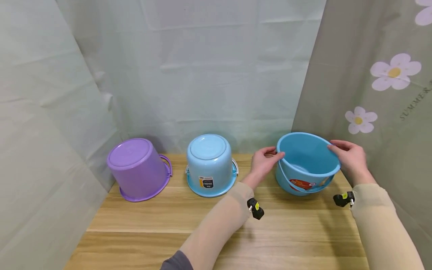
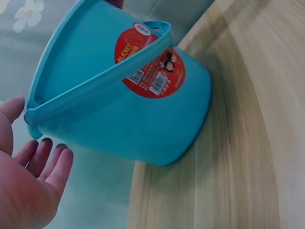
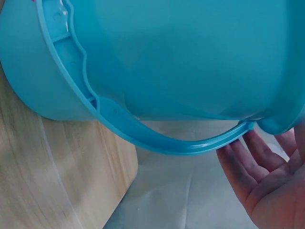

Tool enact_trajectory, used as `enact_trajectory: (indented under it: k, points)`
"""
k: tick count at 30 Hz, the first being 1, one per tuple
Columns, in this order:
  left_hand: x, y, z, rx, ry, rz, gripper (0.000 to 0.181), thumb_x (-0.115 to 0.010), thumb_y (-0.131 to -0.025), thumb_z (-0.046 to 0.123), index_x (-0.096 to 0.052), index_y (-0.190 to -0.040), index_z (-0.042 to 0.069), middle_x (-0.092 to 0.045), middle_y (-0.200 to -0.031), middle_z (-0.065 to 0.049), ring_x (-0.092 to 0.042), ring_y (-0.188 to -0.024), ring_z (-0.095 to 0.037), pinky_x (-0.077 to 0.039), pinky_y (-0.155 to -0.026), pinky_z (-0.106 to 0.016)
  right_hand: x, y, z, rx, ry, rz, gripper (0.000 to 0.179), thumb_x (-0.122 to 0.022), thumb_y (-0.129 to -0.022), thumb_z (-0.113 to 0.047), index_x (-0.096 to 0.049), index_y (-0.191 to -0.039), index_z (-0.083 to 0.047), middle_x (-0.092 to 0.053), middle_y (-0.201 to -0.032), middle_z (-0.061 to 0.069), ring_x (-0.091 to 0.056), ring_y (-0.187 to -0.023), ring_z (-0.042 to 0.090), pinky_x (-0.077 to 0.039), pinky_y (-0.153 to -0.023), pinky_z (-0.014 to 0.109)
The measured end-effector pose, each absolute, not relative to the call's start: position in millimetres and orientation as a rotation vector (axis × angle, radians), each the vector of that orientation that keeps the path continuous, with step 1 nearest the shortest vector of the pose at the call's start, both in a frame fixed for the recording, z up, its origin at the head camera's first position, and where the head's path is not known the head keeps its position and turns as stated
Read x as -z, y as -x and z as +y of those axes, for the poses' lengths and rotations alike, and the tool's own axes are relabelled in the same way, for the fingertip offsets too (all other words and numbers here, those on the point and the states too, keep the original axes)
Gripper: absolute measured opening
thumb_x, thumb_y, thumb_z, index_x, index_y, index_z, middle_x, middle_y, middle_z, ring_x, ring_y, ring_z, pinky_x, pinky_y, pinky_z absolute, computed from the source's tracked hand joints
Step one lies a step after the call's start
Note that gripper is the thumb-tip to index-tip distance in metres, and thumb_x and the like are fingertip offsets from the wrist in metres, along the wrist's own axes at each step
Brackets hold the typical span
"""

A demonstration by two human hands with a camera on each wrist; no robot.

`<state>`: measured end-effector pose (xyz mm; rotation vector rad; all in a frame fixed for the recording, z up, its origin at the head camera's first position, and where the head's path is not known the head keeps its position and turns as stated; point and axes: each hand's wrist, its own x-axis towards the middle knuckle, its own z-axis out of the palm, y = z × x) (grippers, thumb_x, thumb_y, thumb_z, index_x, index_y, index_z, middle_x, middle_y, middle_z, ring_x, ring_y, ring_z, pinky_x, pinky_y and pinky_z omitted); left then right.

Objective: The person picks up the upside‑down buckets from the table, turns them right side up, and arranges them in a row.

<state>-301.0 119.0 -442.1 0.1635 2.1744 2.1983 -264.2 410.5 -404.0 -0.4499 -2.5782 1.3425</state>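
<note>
Blue Bucket Between Both Hands

The round blue plastic bucket (image 1: 310, 150) sits mouth-up on the wood-grain table (image 1: 270, 240), between the hands. Left hand (image 1: 264, 163): fingers loosely spread, thumb over the rim. Right hand (image 1: 352, 159): at the opposite rim; whether it pinches cannot be told. The table's side edge passes just beside the right hand. Left of the left hand, beyond a gap, stands an inverted light-blue plastic bucket (image 1: 209, 165); farther left, an inverted purple plastic bucket (image 1: 140, 168). The bail handle (image 1: 288, 182) partly covers the red label (image 1: 300, 184). The right thumb is cut off in the right wrist view.
</note>
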Motion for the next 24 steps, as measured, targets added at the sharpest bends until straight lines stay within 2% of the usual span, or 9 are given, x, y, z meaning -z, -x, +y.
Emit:
enact_trajectory:
  k: [5, 11, 13, 16, 17, 20, 22, 23, 24]
  points:
    - [445, 295, 106, -2.149, -0.306, 2.206, 0.049, -0.089, -0.090, 0.023, -0.073, -0.134, 0.007, -0.076, -0.121, -0.005, -0.071, -0.103, -0.010, -0.060, -0.088, -0.026, 400, 258, 405, -1.314, 0.443, -2.562, 0.070, -0.060, -0.106, -0.054, -0.055, -0.154, -0.004, -0.055, -0.150, 0.022, -0.057, -0.115, 0.023, -0.049, -0.073, 0.011]
    - [450, 287, 87, -2.036, -0.489, 2.265, 0.054, -0.088, -0.092, 0.027, -0.070, -0.140, 0.010, -0.074, -0.129, -0.003, -0.071, -0.117, -0.020, -0.059, -0.091, -0.024, 394, 249, 397, -1.271, 0.417, -2.544, 0.069, -0.061, -0.105, -0.053, -0.055, -0.155, -0.006, -0.044, -0.165, 0.020, -0.044, -0.148, 0.044, -0.056, -0.105, 0.038]
    - [451, 284, 79, -1.993, -0.548, 2.275, 0.054, -0.087, -0.093, 0.027, -0.069, -0.141, 0.011, -0.073, -0.130, -0.002, -0.070, -0.122, -0.026, -0.059, -0.093, -0.024, 392, 246, 392, -1.253, 0.382, -2.548, 0.069, -0.061, -0.105, -0.053, -0.056, -0.155, -0.005, -0.042, -0.166, 0.020, -0.042, -0.149, 0.046, -0.056, -0.104, 0.038]
    - [452, 279, 67, -1.945, -0.617, 2.271, 0.054, -0.086, -0.094, 0.026, -0.068, -0.143, 0.011, -0.072, -0.134, -0.004, -0.069, -0.123, -0.025, -0.058, -0.095, -0.025, 390, 240, 384, -1.239, 0.328, -2.540, 0.067, -0.062, -0.105, -0.053, -0.058, -0.153, -0.006, -0.044, -0.165, 0.021, -0.047, -0.144, 0.048, -0.056, -0.087, 0.019]
    - [452, 278, 64, -1.933, -0.625, 2.272, 0.053, -0.086, -0.094, 0.026, -0.069, -0.142, 0.013, -0.072, -0.134, -0.002, -0.069, -0.123, -0.022, -0.058, -0.095, -0.024, 390, 238, 382, -1.235, 0.317, -2.533, 0.067, -0.062, -0.105, -0.053, -0.058, -0.153, -0.006, -0.045, -0.164, 0.021, -0.049, -0.142, 0.049, -0.057, -0.087, 0.020]
    - [455, 273, 52, -1.926, -0.662, 2.261, 0.051, -0.086, -0.094, 0.024, -0.070, -0.141, 0.013, -0.073, -0.133, -0.001, -0.070, -0.119, -0.016, -0.058, -0.096, -0.024, 389, 231, 375, -1.232, 0.309, -2.497, 0.063, -0.063, -0.105, -0.052, -0.060, -0.151, -0.008, -0.046, -0.163, 0.021, -0.051, -0.139, 0.051, -0.060, -0.099, 0.037]
    - [457, 271, 45, -1.953, -0.690, 2.232, 0.048, -0.085, -0.094, 0.020, -0.070, -0.140, 0.011, -0.074, -0.130, 0.001, -0.070, -0.118, -0.017, -0.058, -0.097, -0.024, 387, 225, 371, -1.238, 0.315, -2.461, 0.061, -0.065, -0.105, -0.051, -0.062, -0.150, -0.010, -0.047, -0.163, 0.020, -0.051, -0.140, 0.052, -0.053, -0.108, 0.057]
    - [458, 269, 40, -1.963, -0.714, 2.213, 0.048, -0.085, -0.095, 0.018, -0.070, -0.139, 0.009, -0.074, -0.130, -0.001, -0.070, -0.119, -0.018, -0.058, -0.098, -0.025, 385, 223, 368, -1.233, 0.320, -2.445, 0.059, -0.065, -0.105, -0.050, -0.064, -0.149, -0.012, -0.048, -0.162, 0.018, -0.051, -0.140, 0.052, -0.049, -0.111, 0.061]
    - [459, 267, 36, -1.972, -0.739, 2.190, 0.047, -0.084, -0.095, 0.016, -0.070, -0.139, 0.008, -0.074, -0.130, -0.004, -0.070, -0.119, -0.020, -0.057, -0.099, -0.026, 384, 220, 366, -1.226, 0.323, -2.428, 0.056, -0.066, -0.104, -0.050, -0.065, -0.148, -0.014, -0.050, -0.161, 0.016, -0.052, -0.141, 0.050, -0.050, -0.112, 0.057]
